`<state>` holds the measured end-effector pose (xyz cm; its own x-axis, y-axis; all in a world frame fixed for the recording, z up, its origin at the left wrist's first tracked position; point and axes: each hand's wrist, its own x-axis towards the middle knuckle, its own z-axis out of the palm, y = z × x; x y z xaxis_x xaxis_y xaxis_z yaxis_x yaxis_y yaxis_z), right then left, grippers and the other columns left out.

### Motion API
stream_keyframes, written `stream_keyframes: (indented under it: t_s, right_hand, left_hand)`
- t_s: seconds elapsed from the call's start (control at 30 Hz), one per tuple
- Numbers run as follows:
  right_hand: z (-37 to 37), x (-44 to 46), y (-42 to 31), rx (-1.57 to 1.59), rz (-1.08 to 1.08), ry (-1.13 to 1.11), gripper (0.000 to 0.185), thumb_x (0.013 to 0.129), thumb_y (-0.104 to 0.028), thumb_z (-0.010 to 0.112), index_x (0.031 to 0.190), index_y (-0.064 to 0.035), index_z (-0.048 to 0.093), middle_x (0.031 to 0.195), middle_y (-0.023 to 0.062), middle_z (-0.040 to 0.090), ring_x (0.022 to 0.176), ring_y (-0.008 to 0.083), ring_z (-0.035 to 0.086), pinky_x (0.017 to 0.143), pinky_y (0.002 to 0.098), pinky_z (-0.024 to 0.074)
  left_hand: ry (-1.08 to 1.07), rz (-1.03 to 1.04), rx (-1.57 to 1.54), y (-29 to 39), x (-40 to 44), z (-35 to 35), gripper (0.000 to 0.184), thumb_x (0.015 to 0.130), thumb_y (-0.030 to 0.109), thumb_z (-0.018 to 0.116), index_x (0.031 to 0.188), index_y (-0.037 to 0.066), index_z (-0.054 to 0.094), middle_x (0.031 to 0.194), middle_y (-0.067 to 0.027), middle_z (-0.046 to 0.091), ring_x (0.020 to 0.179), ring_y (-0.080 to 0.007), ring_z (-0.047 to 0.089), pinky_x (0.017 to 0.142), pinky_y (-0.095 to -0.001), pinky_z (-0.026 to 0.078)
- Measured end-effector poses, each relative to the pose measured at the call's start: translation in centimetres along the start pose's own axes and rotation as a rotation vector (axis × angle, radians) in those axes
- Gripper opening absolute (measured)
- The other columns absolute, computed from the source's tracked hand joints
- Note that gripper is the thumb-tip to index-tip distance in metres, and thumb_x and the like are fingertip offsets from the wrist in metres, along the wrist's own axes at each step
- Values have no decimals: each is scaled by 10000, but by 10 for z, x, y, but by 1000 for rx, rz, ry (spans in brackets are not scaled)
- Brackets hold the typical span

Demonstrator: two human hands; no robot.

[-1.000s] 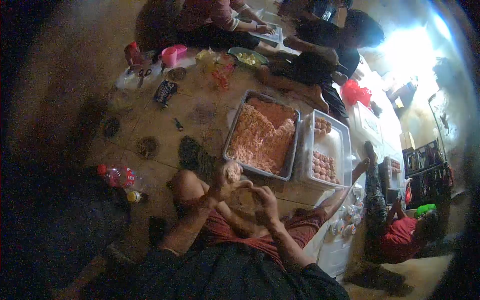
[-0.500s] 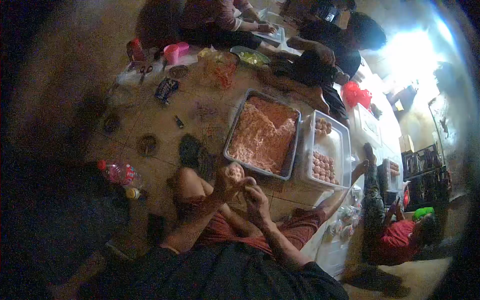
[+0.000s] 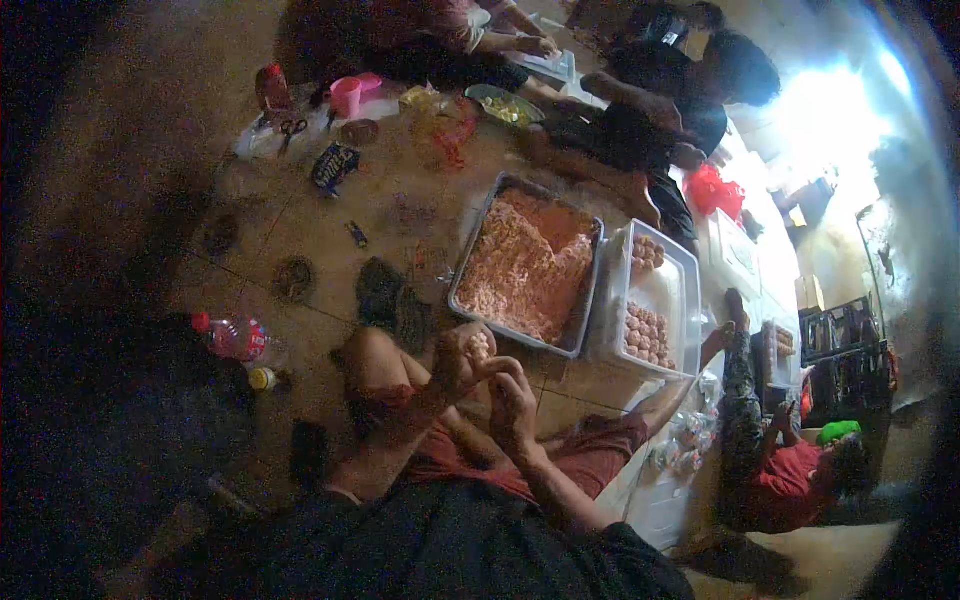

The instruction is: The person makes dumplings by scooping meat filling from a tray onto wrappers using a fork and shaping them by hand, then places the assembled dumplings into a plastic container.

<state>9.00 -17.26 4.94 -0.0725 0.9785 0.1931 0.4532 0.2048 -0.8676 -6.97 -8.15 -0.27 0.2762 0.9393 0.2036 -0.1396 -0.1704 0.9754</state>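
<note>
My left hand (image 3: 458, 362) is closed around a lump of pale pink minced meat (image 3: 480, 347), which bulges out at the thumb side. My right hand (image 3: 512, 402) is right beside it, its fingers curled and touching the left hand near the lump. Whatever those right fingers hold is hidden. Just beyond both hands, a grey tub (image 3: 572, 352) contains a large mass of minced meat (image 3: 525, 265). To its right, a clear plastic box (image 3: 690, 300) has round meatballs (image 3: 648, 335) in rows at the near end and a smaller group at the far end.
At left lie a plastic bottle (image 3: 238, 338), a small jar (image 3: 263, 379) and a dark blue packet (image 3: 334, 167). Scissors (image 3: 291, 131) and a pink cup (image 3: 346, 96) are farther back. A person in black (image 3: 650, 90) sits beyond the tub; another in red (image 3: 800, 485) sits at right.
The lump at my left hand shows smaller and less rounded than before. My right fingers have lifted slightly and curl higher beside the left hand. The tub and box stay in place.
</note>
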Motion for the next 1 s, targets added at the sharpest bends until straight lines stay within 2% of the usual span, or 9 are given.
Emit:
stream_keyframes:
  t_s: [0.2, 0.27, 0.37, 0.47, 0.67, 0.73, 0.8, 0.93, 1.0]
  right_hand:
    - [-55, 14, -40, -95, 61, 113, 223, 919, -19, 627, 1138, -25, 666, 937, 169, 653, 855, 348, 676, 762, 336, 540]
    - [-65, 22, -56, -303, -162, -59, 209, 915, -24, 639, 1121, -11, 671, 946, 173, 660, 834, 330, 679, 731, 339, 538]
    - [-56, 23, -47, -302, -100, -81, 157, 904, -21, 650, 1056, -16, 689, 908, 162, 637, 768, 321, 660, 662, 364, 519]
    - [-49, 25, -49, -279, -115, -66, 135, 899, -21, 657, 1030, -15, 690, 879, 157, 622, 747, 320, 651, 639, 373, 509]
    - [-38, 27, -47, -249, -140, -16, 125, 914, -27, 652, 1033, -12, 684, 829, 140, 611, 711, 301, 627, 620, 374, 498]
    - [-34, 25, -45, -258, -182, 3, 113, 933, -37, 644, 1036, -13, 683, 804, 108, 610, 685, 260, 612, 605, 360, 488]
    - [-30, 23, -46, 91, 165, 75, 108, 990, -70, 604, 1037, -6, 677, 781, 21, 589, 675, 123, 550, 571, 303, 446]
    - [-30, 39, -9, 399, 230, 193, 158, 1039, -129, 555, 1074, -11, 655, 775, -36, 535, 663, 40, 469, 546, 256, 390]
    - [-22, 51, 34, 271, 187, 200, 174, 1056, -168, 534, 1091, -24, 626, 740, -26, 508, 605, 62, 461, 527, 253, 370]
  left_hand:
    - [106, 183, -10, 14, 2, -22, 494, 655, 294, 955, 1011, 81, 688, 981, 7, 686, 778, -88, 586, 693, -264, 500]
    - [-42, 78, 442, 8, 3, -22, 381, 789, 245, 857, 1047, 73, 636, 883, -130, 664, 804, -247, 666, 728, -367, 526]
    - [-153, 56, 439, -1, 8, -15, 293, 787, 204, 810, 966, 58, 630, 847, -138, 641, 774, -312, 653, 697, -382, 517]
    - [-45, 144, 545, 47, 6, -9, 277, 806, 257, 768, 881, 47, 603, 823, -151, 617, 755, -343, 641, 675, -402, 502]
    - [26, 78, 439, -16, 3, -10, 320, 844, 323, 727, 853, 38, 583, 769, -172, 584, 736, -358, 625, 662, -410, 483]
    - [-13, 104, 440, 2, 2, -12, 371, 833, 361, 760, 847, 35, 582, 754, -161, 579, 723, -338, 620, 668, -400, 482]
    - [-46, 130, 444, 4, 0, -16, 422, 823, 398, 792, 841, 33, 581, 738, -151, 573, 711, -319, 615, 674, -390, 480]
    - [246, 237, 261, -51, -3, -16, 516, 675, 385, 957, 808, 51, 586, 782, -22, 627, 712, -153, 580, 692, -317, 487]
    - [-210, -59, -105, -2, -10, -33, 483, 662, 321, 971, 874, 49, 632, 884, -24, 660, 828, -146, 605, 758, -312, 498]
